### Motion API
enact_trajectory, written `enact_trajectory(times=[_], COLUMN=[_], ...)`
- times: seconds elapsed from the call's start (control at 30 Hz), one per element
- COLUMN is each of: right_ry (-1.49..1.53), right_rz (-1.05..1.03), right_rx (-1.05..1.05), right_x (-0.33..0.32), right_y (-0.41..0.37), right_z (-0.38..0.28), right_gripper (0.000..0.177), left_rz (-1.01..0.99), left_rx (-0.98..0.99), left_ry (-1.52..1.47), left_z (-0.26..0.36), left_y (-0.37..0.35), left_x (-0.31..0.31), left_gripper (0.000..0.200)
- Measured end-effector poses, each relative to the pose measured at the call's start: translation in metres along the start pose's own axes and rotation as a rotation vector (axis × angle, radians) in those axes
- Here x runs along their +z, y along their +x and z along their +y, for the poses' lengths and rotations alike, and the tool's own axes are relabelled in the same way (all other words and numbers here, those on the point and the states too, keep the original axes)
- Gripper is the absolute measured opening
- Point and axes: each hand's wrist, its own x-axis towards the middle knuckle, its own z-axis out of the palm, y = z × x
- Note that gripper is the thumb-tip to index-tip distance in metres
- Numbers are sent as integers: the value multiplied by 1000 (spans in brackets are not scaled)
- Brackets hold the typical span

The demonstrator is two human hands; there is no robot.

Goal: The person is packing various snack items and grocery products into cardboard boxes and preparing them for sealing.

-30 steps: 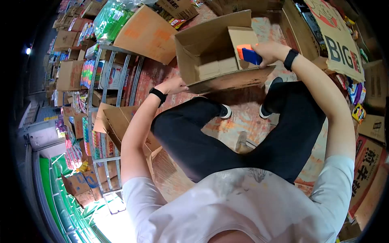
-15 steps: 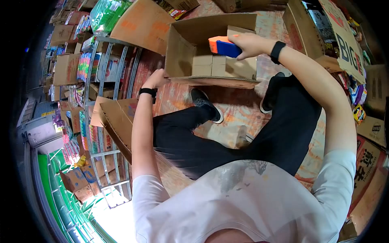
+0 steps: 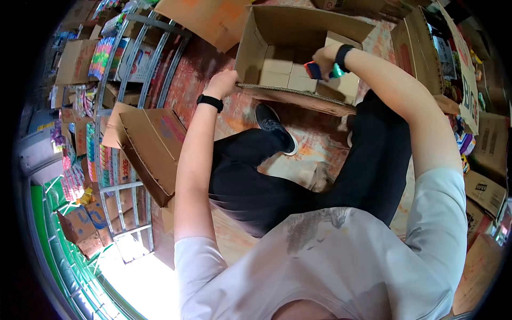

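An open cardboard box (image 3: 298, 96) stands on the floor in front of my feet. My left hand (image 3: 223, 84) is closed on its near left corner. Inside the box, my right hand (image 3: 325, 57) grips a small box-shaped pack (image 3: 312, 70) by its sides. Dark blue and orange-red show on the pack, with a shiny green patch below the fingers; its kind I cannot make out. Beneath the pack lie several plain brown cartons (image 3: 277, 66), forming a layer on the bottom. Another brown carton (image 3: 335, 41) sits higher at the right side of the box.
Metal rack rails (image 3: 140, 58) with colourful goods rise on the left. A second open cardboard box (image 3: 154, 146) is beside my left arm. More boxes (image 3: 418, 50) stand at the right. My legs and a shoe (image 3: 273, 127) are close to the near wall.
My right hand has lowered deeper into the box with the pack, which has turned in the grip. My left hand stays at the box corner. The whole view has shifted.
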Motion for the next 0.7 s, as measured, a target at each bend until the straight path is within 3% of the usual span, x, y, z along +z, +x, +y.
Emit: enact_trajectory(times=[0.2,0.37,0.47,0.7], right_ry=[387,657,568,670], right_rz=[375,297,289,395], right_rx=[-215,-209,-164,-199], right_x=[22,10,12,65], right_y=[-61,-112,-138,-188], right_z=[28,19,25,45], right_gripper=[68,63,60,60], left_rz=[170,185,169,199], left_rx=[-23,-116,-230,-196], left_ry=[108,133,99,66], left_z=[-33,-73,-65,-85], left_y=[9,8,-4,5], left_x=[5,3,-16,-2], left_gripper=[21,22,32,35])
